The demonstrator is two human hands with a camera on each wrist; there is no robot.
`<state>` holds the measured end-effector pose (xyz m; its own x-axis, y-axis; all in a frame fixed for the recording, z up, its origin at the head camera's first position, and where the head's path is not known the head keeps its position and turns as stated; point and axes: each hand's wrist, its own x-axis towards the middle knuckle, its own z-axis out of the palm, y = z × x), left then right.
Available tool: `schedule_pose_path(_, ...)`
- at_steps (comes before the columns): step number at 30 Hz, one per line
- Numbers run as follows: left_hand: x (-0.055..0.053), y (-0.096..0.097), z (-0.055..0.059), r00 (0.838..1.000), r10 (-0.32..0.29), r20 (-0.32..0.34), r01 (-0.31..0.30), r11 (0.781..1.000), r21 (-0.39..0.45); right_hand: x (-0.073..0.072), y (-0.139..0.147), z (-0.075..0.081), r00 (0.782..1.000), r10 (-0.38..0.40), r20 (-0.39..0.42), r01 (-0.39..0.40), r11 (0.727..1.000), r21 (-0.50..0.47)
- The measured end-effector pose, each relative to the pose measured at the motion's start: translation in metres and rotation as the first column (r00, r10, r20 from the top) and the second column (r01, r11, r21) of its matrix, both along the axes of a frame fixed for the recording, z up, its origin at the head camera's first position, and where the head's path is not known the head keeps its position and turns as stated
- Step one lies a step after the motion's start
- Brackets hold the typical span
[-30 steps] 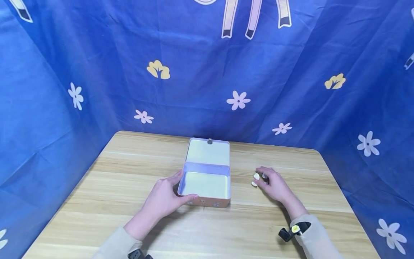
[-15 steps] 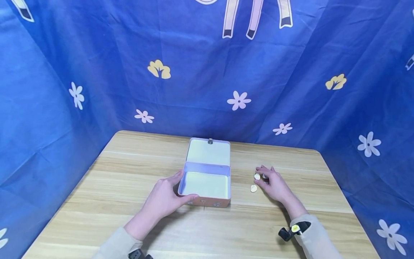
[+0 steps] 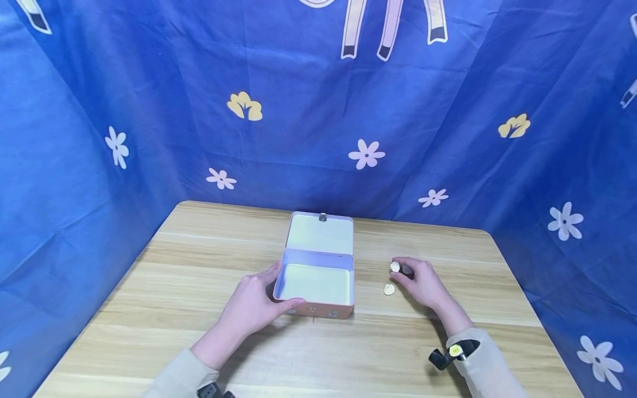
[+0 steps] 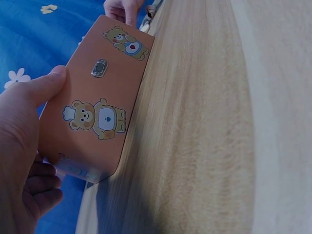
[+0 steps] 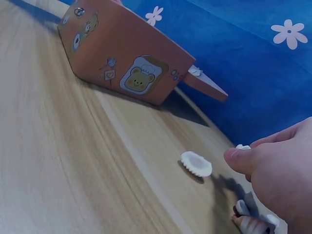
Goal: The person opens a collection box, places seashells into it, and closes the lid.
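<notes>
An orange-brown tin box [image 3: 323,312] with bear pictures stands on the table, its lid [image 3: 320,233] folded back and its white interior in sight. My left hand [image 3: 251,304] grips the box's near left corner, thumb on the front face [image 4: 87,95], fingers along the left side. To the right of the box, my right hand [image 3: 420,283] pinches a small white seashell [image 3: 395,266] between thumb and fingertips. A second white seashell [image 5: 196,164], ridged at its edge, lies on the table beside that hand. Under the hand lie several more small shell-like pieces [image 5: 253,223], partly hidden.
The light wooden table [image 3: 308,359] ends at a blue cloth [image 3: 298,138] with flower prints behind and on both sides. A strap-on camera [image 3: 450,354] sits on the right wrist.
The second shell came to lie flat on the table, slightly nearer to me. The right fingers have closed on the other shell and raised it slightly. My left hand and the box stay put.
</notes>
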<state>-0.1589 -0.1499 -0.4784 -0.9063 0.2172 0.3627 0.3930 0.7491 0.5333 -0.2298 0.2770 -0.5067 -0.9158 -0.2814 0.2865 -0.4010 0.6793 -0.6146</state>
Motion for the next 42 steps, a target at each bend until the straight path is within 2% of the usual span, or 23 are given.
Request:
schedule_pose_path(12, 0.000, 0.000, -0.003, 1.000, 0.003, 0.013, -0.003, 1.000, 0.003, 0.004, -0.005, 0.018, 0.999, 0.013, 0.042, -0.011, 0.999, -0.052)
schedule_pose_path(17, 0.000, 0.000, -0.001, 1.000, 0.010, 0.023, -0.011, 1.000, 0.001, 0.005, -0.011, 0.027, 0.999, 0.048, 0.008, -0.048, 0.997, -0.061)
schedule_pose_path(32, 0.000, 0.002, 0.000, 1.000, 0.006, 0.030, -0.007, 1.000, 0.011, 0.019, -0.048, 0.065, 0.992, 0.126, 0.033, -0.119, 0.981, -0.156)
schedule_pose_path(42, 0.001, 0.000, 0.002, 1.000, -0.003, 0.029, 0.002, 1.000, 0.016, 0.024, -0.072, 0.075, 0.978, 0.207, -0.005, -0.204, 0.958, -0.200)
